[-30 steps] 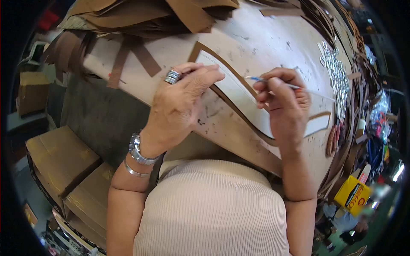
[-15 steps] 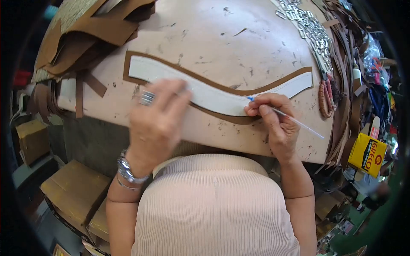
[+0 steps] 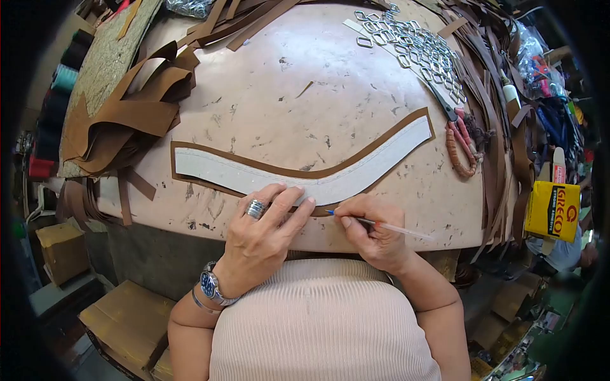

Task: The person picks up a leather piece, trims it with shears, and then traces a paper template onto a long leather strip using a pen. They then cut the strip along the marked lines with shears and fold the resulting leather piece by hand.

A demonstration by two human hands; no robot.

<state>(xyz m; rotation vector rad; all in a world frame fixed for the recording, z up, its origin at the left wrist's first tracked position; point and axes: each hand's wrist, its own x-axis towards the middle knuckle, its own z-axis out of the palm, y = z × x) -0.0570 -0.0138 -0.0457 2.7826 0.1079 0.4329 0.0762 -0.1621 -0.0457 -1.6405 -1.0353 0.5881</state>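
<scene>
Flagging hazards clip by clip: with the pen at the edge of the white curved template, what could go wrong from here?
1. The left hand presses only the lower middle of the white template; its far ends lie unheld and might shift on the brown leather piece, skewing the line.
2. The pen in the right hand works close to the left fingertips and could mark them.

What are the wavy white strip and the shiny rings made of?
The wavy white strip looks like stiff paper or card: flat, matte, lying on a brown, leather-like piece. The shiny rings look like metal: silvery, glinting rectangular loops.
</scene>
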